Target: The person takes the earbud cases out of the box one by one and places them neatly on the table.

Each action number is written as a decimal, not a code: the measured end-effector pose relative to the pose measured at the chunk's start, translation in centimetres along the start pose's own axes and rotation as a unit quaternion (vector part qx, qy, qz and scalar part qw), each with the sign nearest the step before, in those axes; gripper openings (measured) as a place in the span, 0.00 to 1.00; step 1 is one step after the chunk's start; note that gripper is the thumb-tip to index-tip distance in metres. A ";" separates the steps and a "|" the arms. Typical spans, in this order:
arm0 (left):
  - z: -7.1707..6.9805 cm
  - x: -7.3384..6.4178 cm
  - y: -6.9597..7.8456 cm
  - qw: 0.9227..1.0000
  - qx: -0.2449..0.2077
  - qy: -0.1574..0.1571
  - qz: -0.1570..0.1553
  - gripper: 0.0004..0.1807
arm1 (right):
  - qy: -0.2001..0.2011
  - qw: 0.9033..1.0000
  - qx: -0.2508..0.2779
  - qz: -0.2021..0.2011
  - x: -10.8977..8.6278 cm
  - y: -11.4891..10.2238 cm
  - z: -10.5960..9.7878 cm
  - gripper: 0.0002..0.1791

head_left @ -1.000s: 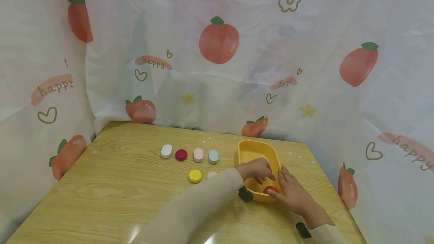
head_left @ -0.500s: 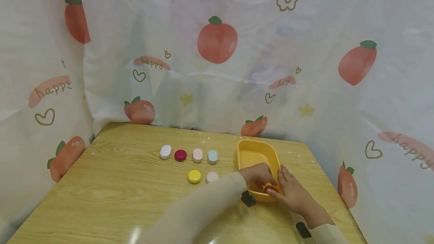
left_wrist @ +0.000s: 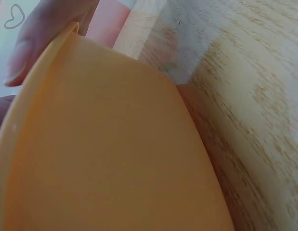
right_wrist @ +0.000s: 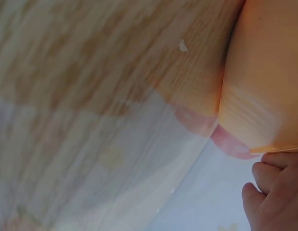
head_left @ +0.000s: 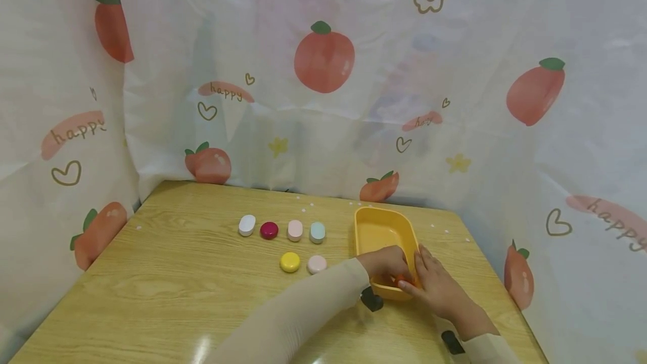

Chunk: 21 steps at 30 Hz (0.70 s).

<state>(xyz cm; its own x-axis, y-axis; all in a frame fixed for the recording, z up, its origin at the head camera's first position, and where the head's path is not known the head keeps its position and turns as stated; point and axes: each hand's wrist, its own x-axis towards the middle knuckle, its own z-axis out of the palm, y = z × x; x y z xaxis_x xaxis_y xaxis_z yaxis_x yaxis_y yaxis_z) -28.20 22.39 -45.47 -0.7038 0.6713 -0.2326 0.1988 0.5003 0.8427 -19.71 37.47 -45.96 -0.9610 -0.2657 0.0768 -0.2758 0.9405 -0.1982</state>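
A yellow plastic box stands on the right side of the wooden table, its outer wall filling much of both wrist views. My left hand reaches into the near end with its fingers pointing down and curled at a small red-orange rounded piece. Most of that piece is hidden behind the fingers. My right hand grips the box's right side, its thumb over the rim by the piece and its fingers along the outside. In the left wrist view, fingers show over the box's rim.
Left of the box, small rounded pieces stand in two rows: white, dark red, pink and light blue behind; yellow and pale pink nearer, beside the left sleeve. A printed curtain surrounds the table.
My left hand has moved down and toward the near end of the box, its fingers closing on the red-orange piece. My right hand keeps its place on the rim.
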 end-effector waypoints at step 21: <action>0.3 -0.6 0.4 0.997 0.070 -0.009 -0.009 0.11 | 0.000 1.000 -0.008 0.004 -0.2 -0.1 0.1 0.53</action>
<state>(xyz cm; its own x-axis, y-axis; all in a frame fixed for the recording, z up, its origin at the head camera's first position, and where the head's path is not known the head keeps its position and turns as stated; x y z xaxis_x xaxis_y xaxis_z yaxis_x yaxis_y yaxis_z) -27.53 22.36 -45.17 -0.6959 0.6704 -0.2575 0.2801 0.5835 0.7623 -19.50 37.37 -46.03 -0.9631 -0.2584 0.0749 -0.2680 0.9460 -0.1826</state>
